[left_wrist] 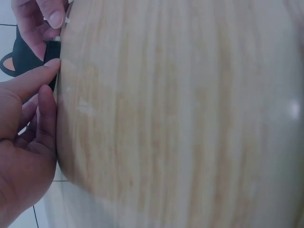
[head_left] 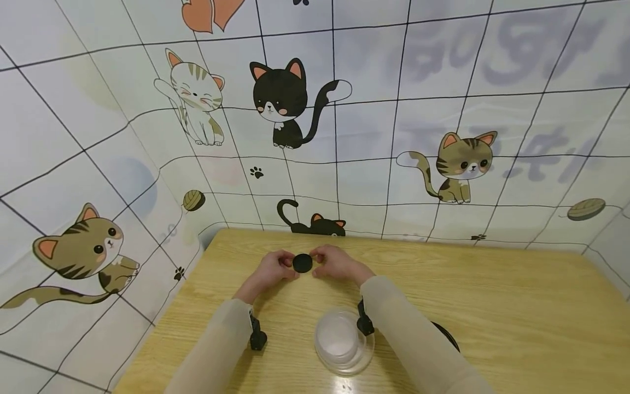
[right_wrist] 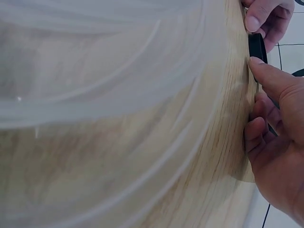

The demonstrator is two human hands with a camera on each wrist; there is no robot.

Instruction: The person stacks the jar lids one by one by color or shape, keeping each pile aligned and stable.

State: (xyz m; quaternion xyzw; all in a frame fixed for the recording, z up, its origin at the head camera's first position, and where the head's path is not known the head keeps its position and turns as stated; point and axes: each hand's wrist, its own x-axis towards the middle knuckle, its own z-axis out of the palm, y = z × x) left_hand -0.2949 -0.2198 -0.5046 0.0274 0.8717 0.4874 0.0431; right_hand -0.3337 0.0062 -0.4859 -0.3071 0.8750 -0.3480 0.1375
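Observation:
A small round black lid point(head_left: 302, 263) with a short rim is on the wooden table near its far edge, between my two hands. My left hand point(head_left: 274, 268) grips its left side with thumb and fingers. From the other side my right hand point(head_left: 337, 262) holds the rim, its lower fingers curled near the tabletop. In the left wrist view the lid point(left_wrist: 53, 50) shows edge-on, with fingertips at both sides. The right wrist view shows the dark rim of the lid point(right_wrist: 257, 47) between the two hands.
Clear plastic containers point(head_left: 339, 339), round and apparently stacked, stand on the wooden table point(head_left: 517, 306) between my forearms. A black curved edge point(head_left: 447, 335) shows past my right sleeve, mostly hidden. Behind the table hangs a cat-patterned wall covering point(head_left: 364, 131).

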